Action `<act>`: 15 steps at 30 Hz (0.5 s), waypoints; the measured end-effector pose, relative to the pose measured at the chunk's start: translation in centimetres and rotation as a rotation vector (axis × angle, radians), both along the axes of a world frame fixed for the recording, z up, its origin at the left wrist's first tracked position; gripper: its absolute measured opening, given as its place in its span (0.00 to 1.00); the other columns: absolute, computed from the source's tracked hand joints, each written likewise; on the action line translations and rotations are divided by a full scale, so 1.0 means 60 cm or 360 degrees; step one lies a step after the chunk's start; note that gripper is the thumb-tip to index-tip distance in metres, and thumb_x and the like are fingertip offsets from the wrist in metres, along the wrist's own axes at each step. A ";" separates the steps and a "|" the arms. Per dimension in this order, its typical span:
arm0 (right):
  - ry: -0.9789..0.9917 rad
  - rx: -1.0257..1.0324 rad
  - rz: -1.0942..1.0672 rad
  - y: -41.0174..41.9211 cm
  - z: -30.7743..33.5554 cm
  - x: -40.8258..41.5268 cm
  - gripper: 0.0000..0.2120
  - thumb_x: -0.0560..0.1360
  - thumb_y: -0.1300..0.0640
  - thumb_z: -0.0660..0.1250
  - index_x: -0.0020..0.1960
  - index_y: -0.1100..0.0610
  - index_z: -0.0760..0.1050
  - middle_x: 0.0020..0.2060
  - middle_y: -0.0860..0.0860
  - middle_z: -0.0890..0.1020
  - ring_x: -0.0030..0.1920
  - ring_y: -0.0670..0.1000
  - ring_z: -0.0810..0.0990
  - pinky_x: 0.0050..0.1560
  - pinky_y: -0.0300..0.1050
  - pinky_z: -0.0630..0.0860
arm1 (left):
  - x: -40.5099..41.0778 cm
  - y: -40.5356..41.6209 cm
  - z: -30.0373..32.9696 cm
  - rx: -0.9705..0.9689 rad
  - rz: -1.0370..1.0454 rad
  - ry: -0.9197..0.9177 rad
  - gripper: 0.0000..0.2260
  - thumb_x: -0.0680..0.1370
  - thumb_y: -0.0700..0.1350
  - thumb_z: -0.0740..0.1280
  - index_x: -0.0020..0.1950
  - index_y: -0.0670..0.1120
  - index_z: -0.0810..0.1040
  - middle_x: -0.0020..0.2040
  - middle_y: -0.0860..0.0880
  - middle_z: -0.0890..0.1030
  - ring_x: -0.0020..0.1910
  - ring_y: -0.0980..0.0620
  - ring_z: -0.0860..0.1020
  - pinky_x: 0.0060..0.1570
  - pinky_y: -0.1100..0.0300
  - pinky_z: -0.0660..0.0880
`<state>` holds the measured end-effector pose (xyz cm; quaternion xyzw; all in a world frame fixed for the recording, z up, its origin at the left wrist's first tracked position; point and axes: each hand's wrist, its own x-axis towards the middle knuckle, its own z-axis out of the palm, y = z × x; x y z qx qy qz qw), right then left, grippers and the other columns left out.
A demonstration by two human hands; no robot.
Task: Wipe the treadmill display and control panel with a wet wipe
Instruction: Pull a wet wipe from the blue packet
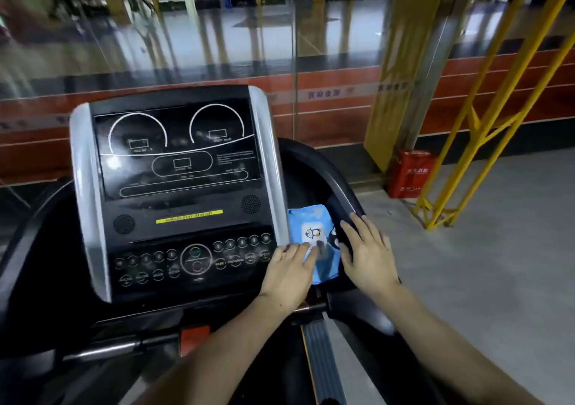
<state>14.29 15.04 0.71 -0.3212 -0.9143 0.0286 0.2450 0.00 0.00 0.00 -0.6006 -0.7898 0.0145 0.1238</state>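
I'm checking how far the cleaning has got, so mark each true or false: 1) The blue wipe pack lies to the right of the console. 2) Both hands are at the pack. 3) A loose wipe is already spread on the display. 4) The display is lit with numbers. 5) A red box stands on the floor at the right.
1) True: the blue wipe pack lies in the tray just right of the console.
2) True: the left hand and right hand both touch it.
3) False: no wipe lies on the display.
4) False: the display is dark, with only printed outlines.
5) True: the red box stands beside the yellow frame.
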 end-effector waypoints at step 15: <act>0.0086 -0.0138 -0.0057 0.035 -0.030 0.001 0.24 0.77 0.61 0.71 0.72 0.58 0.75 0.75 0.57 0.74 0.71 0.60 0.76 0.64 0.58 0.76 | -0.034 0.100 0.011 -0.0618 -0.0025 0.0434 0.35 0.85 0.61 0.57 0.85 0.53 0.42 0.84 0.40 0.50 0.78 0.39 0.60 0.77 0.41 0.55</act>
